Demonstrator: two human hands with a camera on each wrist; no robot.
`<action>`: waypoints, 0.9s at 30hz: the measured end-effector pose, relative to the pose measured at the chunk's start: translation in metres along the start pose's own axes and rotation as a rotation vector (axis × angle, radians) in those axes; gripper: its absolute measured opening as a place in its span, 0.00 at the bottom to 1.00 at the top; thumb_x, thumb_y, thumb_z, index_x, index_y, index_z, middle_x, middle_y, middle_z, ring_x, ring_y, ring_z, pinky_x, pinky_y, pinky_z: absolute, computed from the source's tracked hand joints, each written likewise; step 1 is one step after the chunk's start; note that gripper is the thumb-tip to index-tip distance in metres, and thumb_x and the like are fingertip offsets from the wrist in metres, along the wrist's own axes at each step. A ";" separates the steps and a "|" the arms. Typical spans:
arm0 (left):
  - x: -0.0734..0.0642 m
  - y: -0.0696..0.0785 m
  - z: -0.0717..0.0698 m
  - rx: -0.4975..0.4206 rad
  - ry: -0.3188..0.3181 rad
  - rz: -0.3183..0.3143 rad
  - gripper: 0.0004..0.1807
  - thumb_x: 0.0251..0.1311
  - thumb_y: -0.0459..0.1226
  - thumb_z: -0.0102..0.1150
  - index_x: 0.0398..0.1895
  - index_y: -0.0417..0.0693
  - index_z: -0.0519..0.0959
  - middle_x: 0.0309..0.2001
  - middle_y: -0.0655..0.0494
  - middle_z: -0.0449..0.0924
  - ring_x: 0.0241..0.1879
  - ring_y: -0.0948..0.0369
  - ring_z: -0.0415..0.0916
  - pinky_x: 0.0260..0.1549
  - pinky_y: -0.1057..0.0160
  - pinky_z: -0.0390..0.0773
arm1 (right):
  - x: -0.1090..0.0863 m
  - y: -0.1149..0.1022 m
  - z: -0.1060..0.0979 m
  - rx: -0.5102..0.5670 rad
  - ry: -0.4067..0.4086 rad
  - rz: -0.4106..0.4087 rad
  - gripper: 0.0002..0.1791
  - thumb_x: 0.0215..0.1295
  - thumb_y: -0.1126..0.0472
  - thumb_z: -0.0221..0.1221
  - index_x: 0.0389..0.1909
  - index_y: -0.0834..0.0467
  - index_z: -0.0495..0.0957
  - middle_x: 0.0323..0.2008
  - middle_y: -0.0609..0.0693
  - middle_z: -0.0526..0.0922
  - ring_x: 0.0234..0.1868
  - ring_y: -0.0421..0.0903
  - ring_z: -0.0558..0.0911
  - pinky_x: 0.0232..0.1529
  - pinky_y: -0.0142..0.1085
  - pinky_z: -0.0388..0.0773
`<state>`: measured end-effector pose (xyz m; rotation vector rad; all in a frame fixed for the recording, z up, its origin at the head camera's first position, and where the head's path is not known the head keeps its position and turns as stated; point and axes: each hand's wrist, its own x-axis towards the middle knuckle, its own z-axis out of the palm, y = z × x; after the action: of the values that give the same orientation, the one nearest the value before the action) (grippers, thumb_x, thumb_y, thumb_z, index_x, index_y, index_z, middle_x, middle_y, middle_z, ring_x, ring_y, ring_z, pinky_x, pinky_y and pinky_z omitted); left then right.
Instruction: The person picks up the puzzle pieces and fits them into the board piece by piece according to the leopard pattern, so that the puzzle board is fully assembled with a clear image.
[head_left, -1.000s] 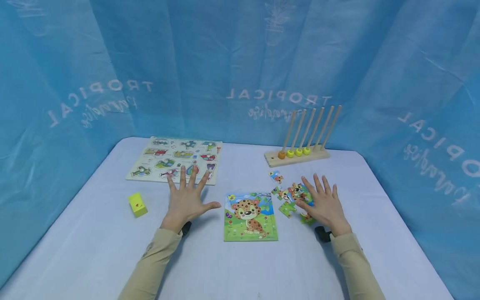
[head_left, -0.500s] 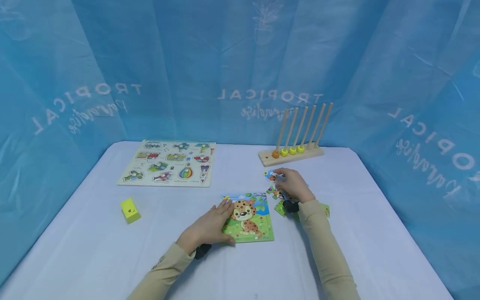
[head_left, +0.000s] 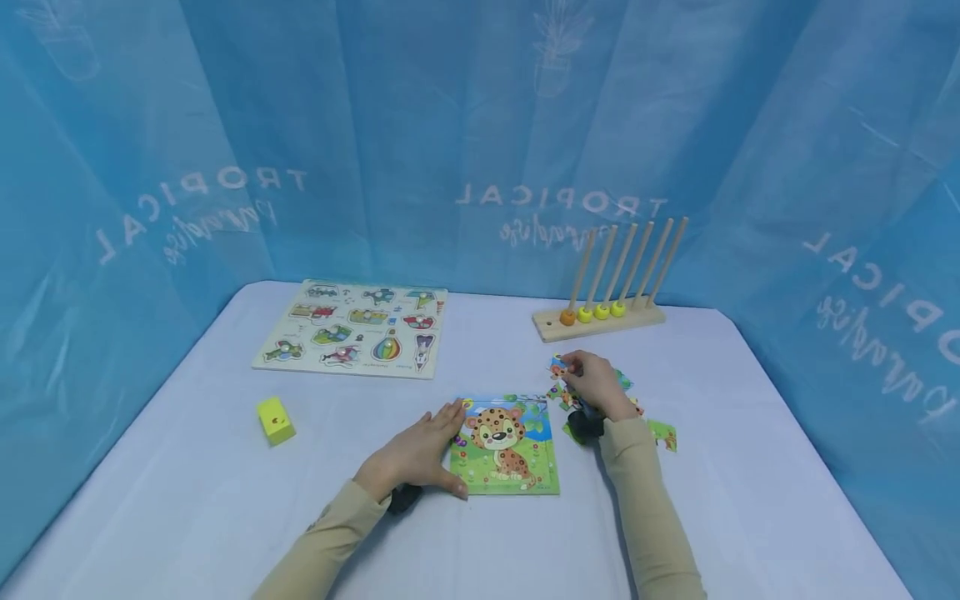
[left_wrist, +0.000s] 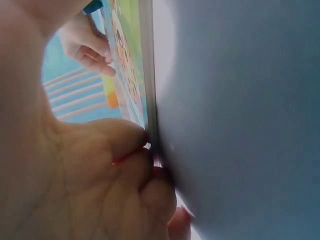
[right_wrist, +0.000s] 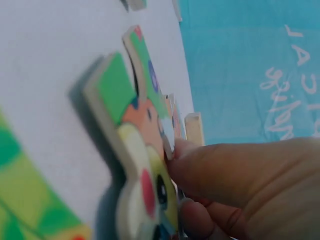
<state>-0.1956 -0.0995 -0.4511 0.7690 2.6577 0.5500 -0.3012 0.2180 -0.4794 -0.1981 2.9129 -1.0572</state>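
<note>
A square leopard jigsaw puzzle (head_left: pixel 501 454) in a thin board lies in the middle of the table. My left hand (head_left: pixel 420 450) rests along its left side, fingers extended toward the top corner and thumb at the lower edge. In the left wrist view the fingers (left_wrist: pixel 125 140) touch the edge of the puzzle board (left_wrist: pixel 147 60). My right hand (head_left: pixel 597 383) is over loose puzzle pieces to the right, thumb and fingertips pinching a puzzle piece (right_wrist: pixel 155 87). Close below it lies a piece with an eye and red cheek (right_wrist: pixel 142 185). The hand and wrist hide several other pieces.
A peg puzzle board with vehicles (head_left: pixel 352 329) lies at the back left. A yellow block (head_left: pixel 276 421) sits at the left. Behind the pieces stands a wooden bead rack (head_left: pixel 600 323) with upright rods. A loose green piece (head_left: pixel 663 434) lies right of the right forearm. Blue curtains surround the table.
Both hands were spread above the table a second ago. The left has come down onto the puzzle's left side; the right has moved in to the loose pieces and its fingers have closed.
</note>
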 end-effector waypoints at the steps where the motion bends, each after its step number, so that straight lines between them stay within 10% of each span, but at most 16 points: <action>1: 0.000 0.000 -0.001 0.003 0.002 -0.008 0.67 0.37 0.58 0.75 0.75 0.35 0.50 0.77 0.41 0.43 0.77 0.48 0.43 0.77 0.47 0.48 | 0.000 0.001 0.000 -0.004 0.020 -0.019 0.16 0.68 0.62 0.58 0.55 0.61 0.76 0.36 0.53 0.80 0.35 0.46 0.79 0.32 0.37 0.76; 8: -0.002 -0.001 -0.003 -0.013 -0.028 -0.041 0.67 0.37 0.55 0.77 0.75 0.36 0.49 0.77 0.41 0.43 0.77 0.49 0.42 0.77 0.47 0.47 | -0.005 -0.002 0.001 0.061 0.092 -0.053 0.17 0.65 0.65 0.58 0.54 0.62 0.74 0.31 0.55 0.81 0.27 0.46 0.78 0.26 0.37 0.75; 17: 0.002 0.000 -0.005 -0.025 -0.012 -0.034 0.67 0.36 0.55 0.77 0.75 0.35 0.48 0.77 0.40 0.42 0.77 0.48 0.42 0.77 0.47 0.46 | -0.003 -0.015 0.003 -0.039 0.098 0.014 0.24 0.66 0.58 0.61 0.61 0.63 0.74 0.56 0.66 0.73 0.52 0.59 0.77 0.51 0.50 0.79; 27: 0.001 -0.002 -0.002 -0.013 -0.011 -0.038 0.67 0.36 0.55 0.77 0.75 0.35 0.49 0.77 0.41 0.42 0.77 0.48 0.42 0.77 0.47 0.47 | -0.005 -0.010 0.007 0.107 0.179 0.060 0.29 0.64 0.64 0.63 0.65 0.62 0.69 0.49 0.68 0.78 0.35 0.57 0.80 0.27 0.39 0.76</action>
<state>-0.1980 -0.1009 -0.4500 0.7147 2.6505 0.5512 -0.2951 0.2067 -0.4789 -0.0134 2.9827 -1.2795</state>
